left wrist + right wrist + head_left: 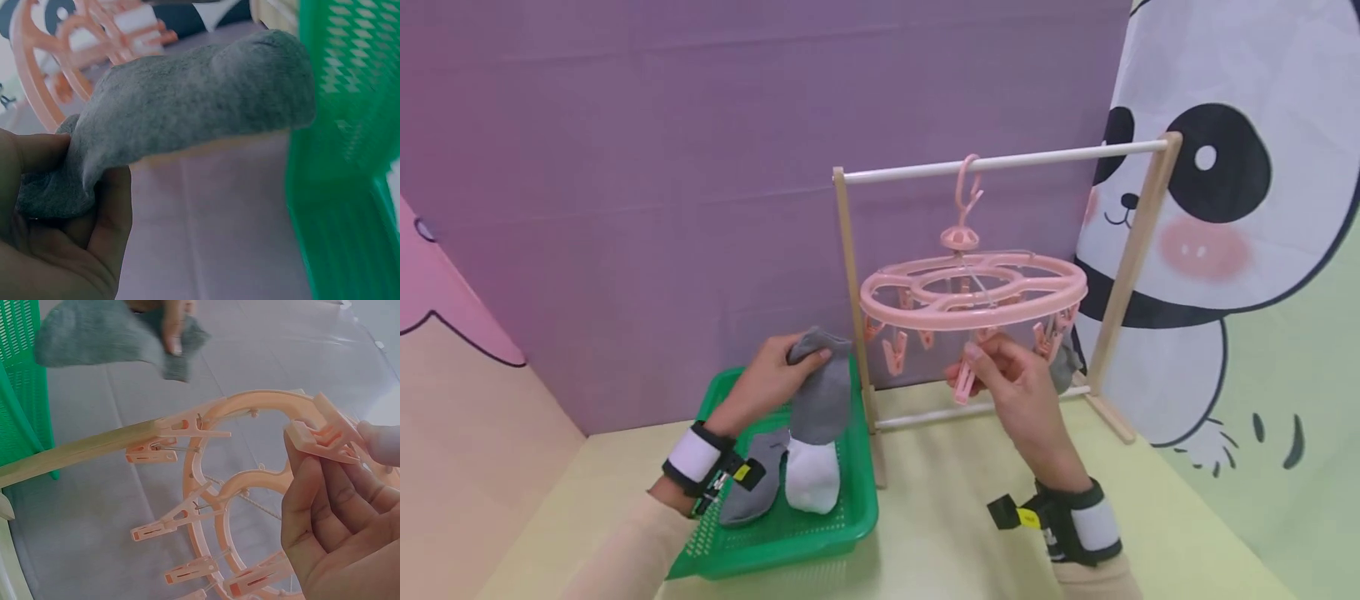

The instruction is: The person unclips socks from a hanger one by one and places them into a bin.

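Note:
My left hand [775,371] pinches a grey sock [822,400] near its upper end, and the sock hangs down over the green basket [865,500]. Seen from the left wrist, the whole grey sock [200,100] stretches out from between thumb and fingers. On the other side, my right hand [1018,387] grips a pink clothespin [964,383] below the front rim of a round pink hanger [973,317]. The right wrist view has this clothespin [325,437] between thumb and fingertips. Inside the basket lie another grey sock [752,487] and a white sock [812,479].
The hanger's hook hangs over the white bar [1037,158] of a wooden stand [1131,267]. Several other clothespins [895,352] dangle round the ring. Behind the right side of the ring hangs a grey piece of cloth [1064,368]. A purple backdrop [662,208] stands behind.

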